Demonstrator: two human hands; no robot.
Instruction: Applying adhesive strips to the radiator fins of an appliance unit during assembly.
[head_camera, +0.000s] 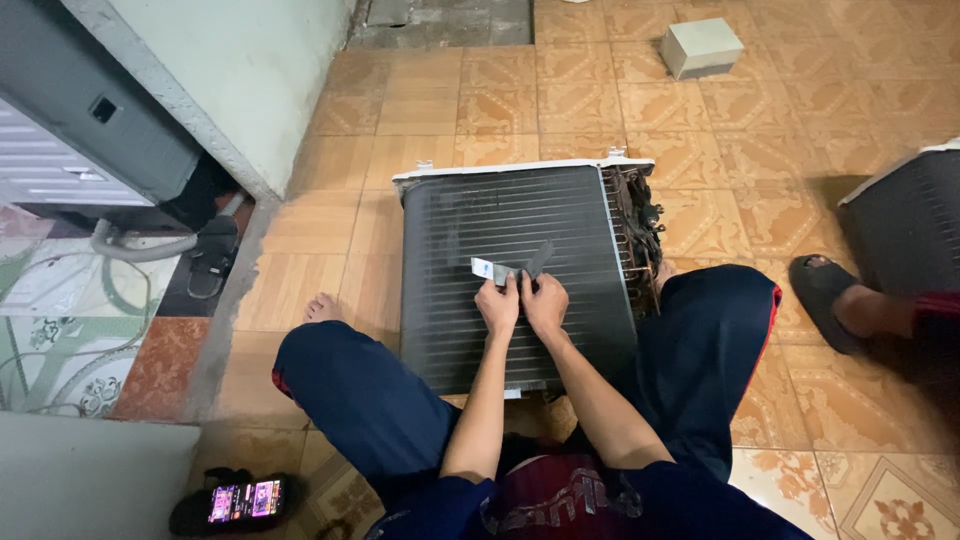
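Centre frame, left hand (497, 305) and right hand (545, 303) side by side, both pinching a small flat comb tool (510, 268) against the dark finned coil (505, 270) between the knees.

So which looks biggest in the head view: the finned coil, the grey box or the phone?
1. Finned coil, by far the largest.
2. and 3. Grey box and phone look about alike; the phone lies nearer the camera, so I won't rank them.

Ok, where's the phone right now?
In the head view, the phone lies lit on the floor tiles at bottom left, beside the person's left knee.
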